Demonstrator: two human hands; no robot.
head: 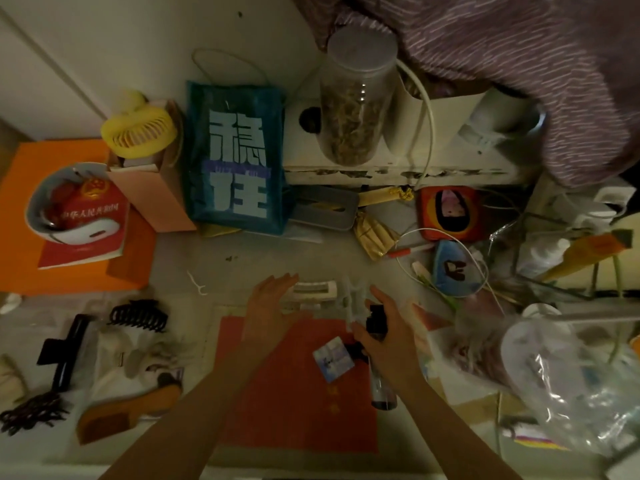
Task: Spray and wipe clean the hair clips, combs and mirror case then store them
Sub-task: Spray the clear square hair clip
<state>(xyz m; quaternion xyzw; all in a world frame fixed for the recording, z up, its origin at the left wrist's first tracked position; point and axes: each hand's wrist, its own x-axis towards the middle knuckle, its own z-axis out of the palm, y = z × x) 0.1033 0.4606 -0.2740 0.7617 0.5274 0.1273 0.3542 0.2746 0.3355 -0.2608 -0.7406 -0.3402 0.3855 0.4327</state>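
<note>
Head view: right hand [388, 336] gripped the spray bottle [379, 362] over the red sheet [287, 403].

Left hand [268, 308] hovered with its grip apart, fingers spread, just short of a pale hair clip [315, 292] (blurred, ribbed). A small mirror case [333, 362] lay on the sheet beside the bottle. Black claw clip [138, 315] and wooden comb [128, 410] sat left, near the bench [207, 258] edge; clutter crowded the right side.

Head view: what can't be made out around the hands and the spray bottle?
- Spray bottle: the right hand covers its middle, nozzle blurred.
- White clip: the left hand hides its near edge; contact unclear.
- Small square card: print blurred.
- Brown claw clip: dim, cut by the left edge.
</note>
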